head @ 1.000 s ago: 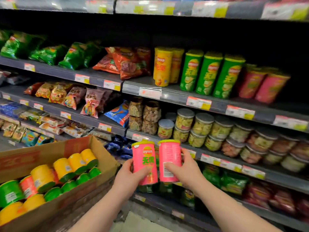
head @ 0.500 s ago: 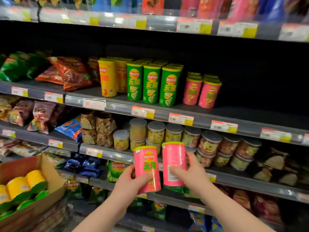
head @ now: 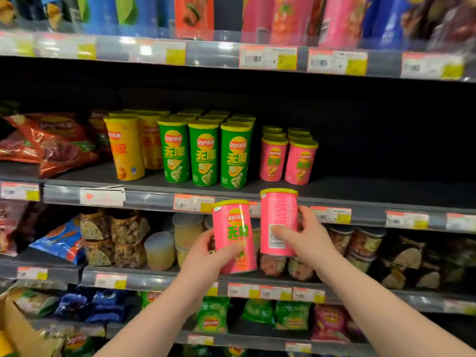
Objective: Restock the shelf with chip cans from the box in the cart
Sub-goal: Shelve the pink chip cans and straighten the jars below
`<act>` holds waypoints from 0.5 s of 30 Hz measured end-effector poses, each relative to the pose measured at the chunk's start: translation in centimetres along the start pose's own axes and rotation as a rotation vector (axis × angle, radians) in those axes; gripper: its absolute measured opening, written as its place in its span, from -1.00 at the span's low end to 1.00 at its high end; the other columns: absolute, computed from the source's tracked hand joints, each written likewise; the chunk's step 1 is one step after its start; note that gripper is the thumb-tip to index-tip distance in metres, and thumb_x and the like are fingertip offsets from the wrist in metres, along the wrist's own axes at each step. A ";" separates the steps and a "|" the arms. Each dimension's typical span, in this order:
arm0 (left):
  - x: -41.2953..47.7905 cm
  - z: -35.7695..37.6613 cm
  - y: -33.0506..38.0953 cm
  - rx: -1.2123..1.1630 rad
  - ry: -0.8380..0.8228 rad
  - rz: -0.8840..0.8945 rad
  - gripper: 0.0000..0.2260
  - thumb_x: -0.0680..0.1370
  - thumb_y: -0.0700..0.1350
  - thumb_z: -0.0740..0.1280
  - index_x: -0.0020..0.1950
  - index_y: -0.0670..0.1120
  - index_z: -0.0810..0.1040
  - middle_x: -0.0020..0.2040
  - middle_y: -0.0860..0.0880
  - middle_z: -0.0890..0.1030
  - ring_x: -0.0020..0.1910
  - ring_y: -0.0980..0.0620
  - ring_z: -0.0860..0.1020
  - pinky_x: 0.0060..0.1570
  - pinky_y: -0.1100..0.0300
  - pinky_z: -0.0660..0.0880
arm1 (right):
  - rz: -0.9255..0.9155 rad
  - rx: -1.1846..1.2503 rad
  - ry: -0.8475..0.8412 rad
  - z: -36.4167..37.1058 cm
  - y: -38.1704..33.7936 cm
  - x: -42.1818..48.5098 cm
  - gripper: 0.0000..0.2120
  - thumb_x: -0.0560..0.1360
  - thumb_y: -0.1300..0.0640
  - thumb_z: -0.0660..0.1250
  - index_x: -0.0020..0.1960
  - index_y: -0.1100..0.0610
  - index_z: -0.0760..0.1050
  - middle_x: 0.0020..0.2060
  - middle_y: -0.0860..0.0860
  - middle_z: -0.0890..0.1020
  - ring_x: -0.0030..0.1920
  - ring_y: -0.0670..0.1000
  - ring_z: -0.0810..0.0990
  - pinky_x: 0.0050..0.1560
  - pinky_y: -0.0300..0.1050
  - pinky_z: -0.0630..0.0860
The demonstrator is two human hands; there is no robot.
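Note:
My left hand grips a pink chip can with its logo facing me. My right hand grips a second pink chip can, barcode side toward me, held slightly higher, its top level with the shelf's front rail. Both cans are upright, in front of and just below the shelf. On that shelf stand pink cans, green cans and yellow cans in rows. Dark bare shelf space lies right of the pink cans. The cardboard box shows only at the bottom left corner.
Red chip bags lie left of the yellow cans. The shelf above carries tall tubes and price tags. Below are jars of snacks and lidded tubs; lower still, green and pink chip bags.
The view has swung right and up, so the box has almost left the frame. Both hands have raised the pink cans toward the can shelf, the right one higher.

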State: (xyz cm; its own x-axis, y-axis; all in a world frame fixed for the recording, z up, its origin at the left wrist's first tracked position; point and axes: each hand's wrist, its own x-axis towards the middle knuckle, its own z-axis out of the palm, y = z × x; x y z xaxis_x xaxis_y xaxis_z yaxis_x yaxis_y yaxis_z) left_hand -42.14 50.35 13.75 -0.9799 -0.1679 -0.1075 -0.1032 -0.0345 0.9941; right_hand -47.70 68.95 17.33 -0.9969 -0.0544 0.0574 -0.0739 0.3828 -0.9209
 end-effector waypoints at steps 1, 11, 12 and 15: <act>0.9 0.0 0.5 -0.002 -0.017 0.012 -0.56 0.41 -0.01 0.48 0.25 0.02 0.46 0.00 0.04 0.67 -0.12 0.12 0.66 -0.16 0.24 0.52 | -0.023 0.004 0.025 -0.2 -0.6 0.8 -0.38 0.44 0.10 0.44 0.41 0.06 0.24 0.06 -0.08 0.48 -0.02 -0.09 0.49 0.00 -0.17 0.40; 8.1 -2.7 3.5 -0.032 -0.081 0.121 -0.34 0.11 0.18 0.51 0.16 0.04 0.52 0.01 0.02 0.68 -0.01 0.02 0.66 0.12 -0.05 0.55 | -0.142 -0.057 0.280 0.4 -4.7 9.4 -0.30 0.41 0.11 0.46 0.44 0.09 0.19 0.16 0.00 0.50 0.07 -0.02 0.51 0.05 -0.16 0.40; 8.6 -3.0 3.5 -0.035 -0.088 0.122 -0.38 0.14 0.16 0.52 0.16 0.05 0.52 0.02 0.02 0.68 -0.02 0.03 0.66 0.11 -0.03 0.55 | -0.138 -0.076 0.304 0.7 -4.8 10.3 -0.31 0.40 0.11 0.47 0.42 0.10 0.21 0.21 0.03 0.50 0.11 0.02 0.52 0.06 -0.16 0.40; 9.8 -3.7 3.6 -0.040 -0.105 0.138 -0.56 0.29 0.03 0.55 0.11 0.10 0.50 0.00 0.05 0.68 -0.06 0.07 0.66 0.01 0.05 0.57 | -0.123 -0.134 0.365 1.7 -4.6 12.6 -0.28 0.34 0.11 0.51 0.38 0.11 0.23 0.23 0.10 0.48 0.21 0.11 0.51 0.13 -0.09 0.43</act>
State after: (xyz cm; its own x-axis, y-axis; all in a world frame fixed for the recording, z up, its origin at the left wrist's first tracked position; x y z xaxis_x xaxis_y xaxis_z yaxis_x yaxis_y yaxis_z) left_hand -51.44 44.90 16.19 -0.9970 -0.0696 0.0339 0.0380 -0.0580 0.9976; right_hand -59.88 64.98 21.60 -0.9232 0.2139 0.3193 -0.1726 0.5116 -0.8417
